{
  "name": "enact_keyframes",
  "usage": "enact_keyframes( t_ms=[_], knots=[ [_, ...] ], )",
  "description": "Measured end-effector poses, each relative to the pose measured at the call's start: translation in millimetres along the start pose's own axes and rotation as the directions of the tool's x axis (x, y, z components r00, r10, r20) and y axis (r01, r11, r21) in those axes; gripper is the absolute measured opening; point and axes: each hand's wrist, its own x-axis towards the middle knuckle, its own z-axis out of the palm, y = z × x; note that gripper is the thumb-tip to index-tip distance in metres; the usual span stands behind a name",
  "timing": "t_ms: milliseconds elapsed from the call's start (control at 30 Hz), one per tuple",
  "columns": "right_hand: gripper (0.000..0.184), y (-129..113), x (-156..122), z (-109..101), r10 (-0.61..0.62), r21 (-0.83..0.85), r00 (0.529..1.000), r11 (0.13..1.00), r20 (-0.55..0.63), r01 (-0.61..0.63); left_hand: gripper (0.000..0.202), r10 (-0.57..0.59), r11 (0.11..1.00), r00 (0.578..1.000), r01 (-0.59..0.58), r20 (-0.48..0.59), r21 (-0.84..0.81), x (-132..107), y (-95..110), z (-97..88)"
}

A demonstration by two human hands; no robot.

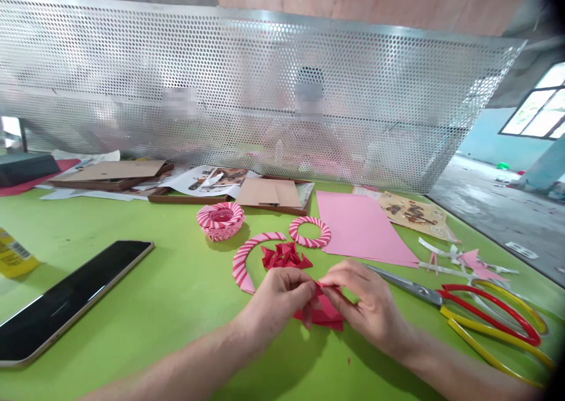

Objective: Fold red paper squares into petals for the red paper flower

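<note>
Pink basket (220, 231) beyond red paper (327, 311)

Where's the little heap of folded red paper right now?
In the head view, the heap is near the middle of the green table, just beyond the left hand and right of the curved striped strip.

L forearm (189, 357) is showing bare & slim, narrowing twd L wrist (246, 329), then broadening into L hand (276, 301), also bare; R forearm (445, 363) is likewise going uncovered, tapering to R wrist (408, 339) w/ bare R hand (366, 307) widening beyond it; fingers (301, 295) are looking slender w/ rounded joints, nail detail coming out too sml to tell
</note>
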Motion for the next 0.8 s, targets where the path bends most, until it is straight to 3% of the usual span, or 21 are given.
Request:
enact_keyframes(
  t_ms=[133, 333, 467, 633, 800],
  knots=[
    [0.017, 1.9, -1.5, -2.7, -0.059, -0.103, 0.997, 0.993, 0.047, 0.064, 0.027, 0.025, 0.999, 1.0, -0.024, 0.017, -0.042, -0.1, -1.0, -1.4],
    [0.025, 5.2, -3.8, -4.8, -0.136, -0.202, 0.99, 0.97, 0.029, 0.139, 0.026, 0.008, 0.982, 1.0, -0.009, -0.01, -0.186, 0.2, -2.7, -1.2],
    [0.025, 5.7, -3.4, -5.7, -0.133, -0.239, 0.99, 0.961, 0.034, 0.138, 0.023, 0.027, 0.991, 1.0, -0.026, 0.002, -0.132, -0.7, -0.8, -0.9],
    [0.025, 4.6, -1.1, -6.4, -0.064, -0.183, 0.998, 0.981, 0.013, 0.065, 0.023, 0.052, 0.998, 0.999, -0.052, 0.005, -0.026, -1.3, 2.2, -0.6],
    [0.027, 5.6, 0.3, -2.3, 0.039, -0.007, 0.999, 0.999, -0.033, -0.039, 0.018, 0.04, 0.999, 0.998, -0.042, -0.054, -0.031, 0.0, 3.0, 1.4]
  ],
)
